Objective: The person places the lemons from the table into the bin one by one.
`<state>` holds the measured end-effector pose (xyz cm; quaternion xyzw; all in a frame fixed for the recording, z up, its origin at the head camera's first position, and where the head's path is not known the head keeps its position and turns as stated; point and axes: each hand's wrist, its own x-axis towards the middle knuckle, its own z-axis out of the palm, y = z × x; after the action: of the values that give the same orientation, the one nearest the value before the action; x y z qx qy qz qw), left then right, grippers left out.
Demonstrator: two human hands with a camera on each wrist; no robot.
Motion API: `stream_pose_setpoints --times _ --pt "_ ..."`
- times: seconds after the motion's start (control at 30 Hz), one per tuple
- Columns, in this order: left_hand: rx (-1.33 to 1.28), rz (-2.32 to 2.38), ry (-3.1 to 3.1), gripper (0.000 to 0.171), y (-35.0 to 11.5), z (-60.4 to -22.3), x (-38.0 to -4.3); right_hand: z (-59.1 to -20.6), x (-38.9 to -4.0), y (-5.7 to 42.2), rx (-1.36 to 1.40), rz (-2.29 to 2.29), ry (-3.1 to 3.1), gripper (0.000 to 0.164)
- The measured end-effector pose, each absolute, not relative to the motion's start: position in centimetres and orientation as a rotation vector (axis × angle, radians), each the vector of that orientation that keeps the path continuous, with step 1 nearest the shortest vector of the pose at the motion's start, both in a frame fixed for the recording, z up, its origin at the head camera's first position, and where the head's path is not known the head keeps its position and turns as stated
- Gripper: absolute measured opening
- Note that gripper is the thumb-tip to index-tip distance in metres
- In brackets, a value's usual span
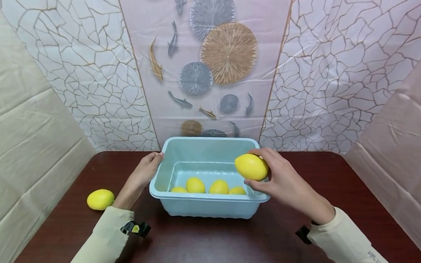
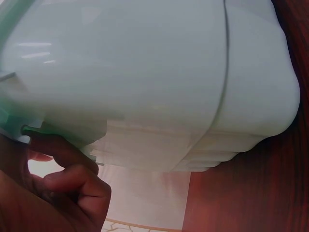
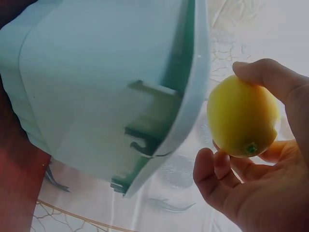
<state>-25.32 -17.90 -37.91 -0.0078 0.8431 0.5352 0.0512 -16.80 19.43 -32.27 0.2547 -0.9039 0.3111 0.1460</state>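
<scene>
A pale blue plastic basin point(image 1: 211, 207) stands on the dark red table. My left hand point(image 1: 144, 170) grips its left rim, with the fingers curled under the edge in the left wrist view. Between thumb and fingertips, my right hand point(image 1: 286, 179) holds a yellow lemon point(image 1: 251, 167) at the basin's right end. The right wrist view shows this lemon point(image 3: 241, 116) beside the rim, its green stem end facing down. Several lemons point(image 1: 195, 185) lie inside the basin near the front wall, partly hidden by it.
One more lemon point(image 1: 100, 199) lies on the table point(image 1: 209, 246) to the left, beside my left forearm. A patterned cloth point(image 1: 207, 68) hangs behind the table's back edge, and pale cloth walls point(image 1: 22, 157) flank both sides.
</scene>
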Motion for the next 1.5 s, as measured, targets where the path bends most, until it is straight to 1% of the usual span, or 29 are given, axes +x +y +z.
stream_pose_setpoints --times 0.2,0.47,1.07,1.5 --pt "-0.015 1.62 2.57 0.052 -17.8 -37.6 -25.4 -32.6 -18.2 19.4 0.685 0.926 -2.652 0.062" --pt "-0.026 1.637 2.563 0.053 -17.7 -37.4 -25.6 -33.0 -20.4 19.3 0.702 0.914 -2.693 0.061" --pt "-0.007 1.643 2.561 0.052 -17.5 -37.4 -25.7 -33.5 -23.5 18.4 0.631 0.849 -2.742 0.067" --pt "-0.04 1.599 2.568 0.053 -17.9 -37.8 -25.3 -34.7 -25.5 17.9 0.626 0.838 -2.799 0.065"
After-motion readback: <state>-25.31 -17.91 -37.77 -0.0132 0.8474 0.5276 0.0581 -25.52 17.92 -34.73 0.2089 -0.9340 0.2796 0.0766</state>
